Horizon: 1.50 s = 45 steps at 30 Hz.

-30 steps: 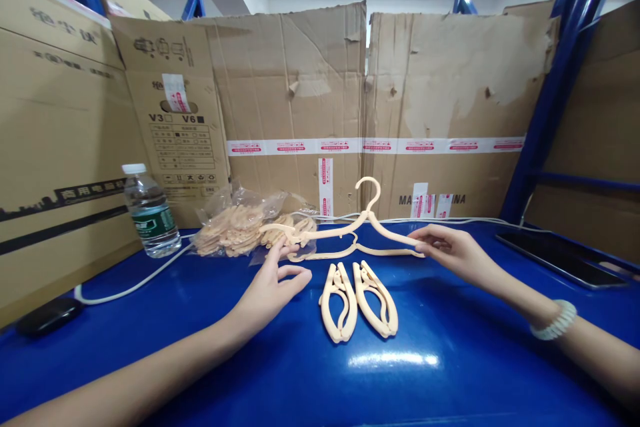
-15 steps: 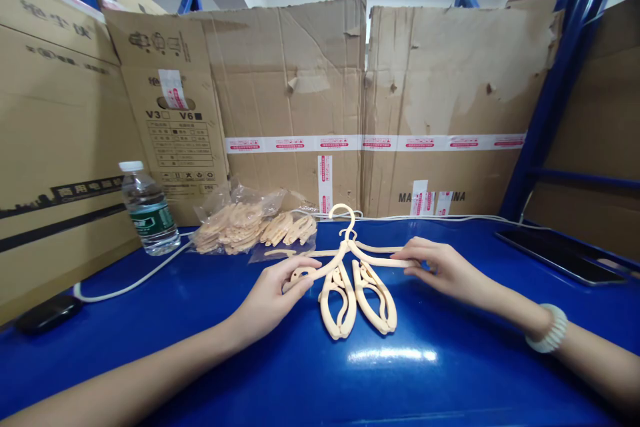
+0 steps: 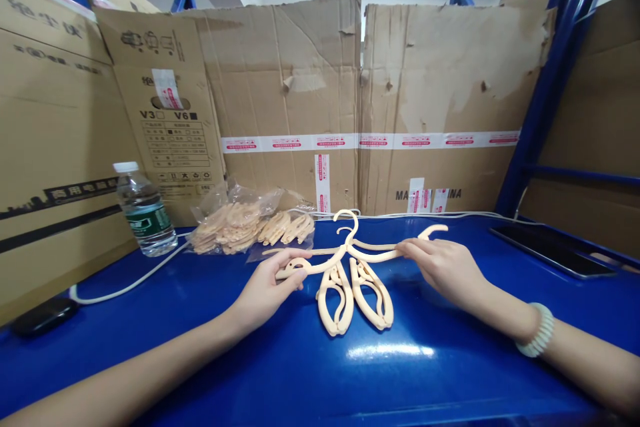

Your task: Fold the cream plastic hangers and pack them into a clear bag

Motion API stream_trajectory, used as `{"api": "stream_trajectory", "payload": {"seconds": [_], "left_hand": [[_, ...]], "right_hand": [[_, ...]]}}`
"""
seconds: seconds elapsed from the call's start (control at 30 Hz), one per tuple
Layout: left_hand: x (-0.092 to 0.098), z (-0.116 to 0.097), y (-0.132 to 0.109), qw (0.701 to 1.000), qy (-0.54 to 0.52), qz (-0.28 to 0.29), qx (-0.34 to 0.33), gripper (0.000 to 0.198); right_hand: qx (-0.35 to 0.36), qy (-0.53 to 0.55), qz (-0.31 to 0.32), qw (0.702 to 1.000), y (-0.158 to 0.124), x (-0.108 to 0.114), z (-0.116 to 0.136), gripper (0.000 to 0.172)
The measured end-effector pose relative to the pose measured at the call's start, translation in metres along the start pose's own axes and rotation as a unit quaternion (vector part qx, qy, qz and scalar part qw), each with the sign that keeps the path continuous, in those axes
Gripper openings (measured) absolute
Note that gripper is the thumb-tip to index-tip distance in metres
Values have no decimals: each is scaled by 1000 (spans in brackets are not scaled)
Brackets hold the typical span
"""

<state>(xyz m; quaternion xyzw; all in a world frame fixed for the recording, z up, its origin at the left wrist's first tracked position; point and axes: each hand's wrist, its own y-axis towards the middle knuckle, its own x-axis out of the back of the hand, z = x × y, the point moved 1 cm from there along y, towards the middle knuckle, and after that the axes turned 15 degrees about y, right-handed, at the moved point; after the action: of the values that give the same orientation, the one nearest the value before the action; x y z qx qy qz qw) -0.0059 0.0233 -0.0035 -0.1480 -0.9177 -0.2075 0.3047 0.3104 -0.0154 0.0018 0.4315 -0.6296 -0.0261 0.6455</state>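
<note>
Two hands: your left hand [image 3: 267, 287] and right hand [image 3: 443, 268] both grip one cream hanger [image 3: 350, 252], low over the blue table [image 3: 300, 373].
Left fingers: closed around the hanger's left arm, near its curled end.
Right fingers: thumb and fingertips pinched together on the right arm; its upturned tip sticks out past them.
Hanger: arms spread sideways, hook pointing away from you toward the cardboard boxes [image 3: 300, 80].
Clips: two cream clips [image 3: 353, 290] lie side by side on the table between your hands, their far ends right under the hanger's centre; whether they touch it, you cannot tell.
Far left: a bag of cream parts [image 3: 235, 223], a water bottle [image 3: 143, 210], a white cable [image 3: 125, 287].
Right: a dark tablet [image 3: 550, 250] lying flat.
</note>
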Motion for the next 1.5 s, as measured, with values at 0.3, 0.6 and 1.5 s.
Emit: {"api": "stream_trajectory", "payload": {"seconds": [0.3,0.6,1.5], "left_hand": [[1,-4,0,1000,-6,5,20,38],[1,-5,0,1000,-23,5,18,39],[-19,-17,-13,987,-155,-16,-25,27]], "right_hand": [[-27,125,-41,991,2,-2,3,32],[-162,445,-60,879,5,-6,-6,36],[-90,703,151,690,12,6,47,30]]}}
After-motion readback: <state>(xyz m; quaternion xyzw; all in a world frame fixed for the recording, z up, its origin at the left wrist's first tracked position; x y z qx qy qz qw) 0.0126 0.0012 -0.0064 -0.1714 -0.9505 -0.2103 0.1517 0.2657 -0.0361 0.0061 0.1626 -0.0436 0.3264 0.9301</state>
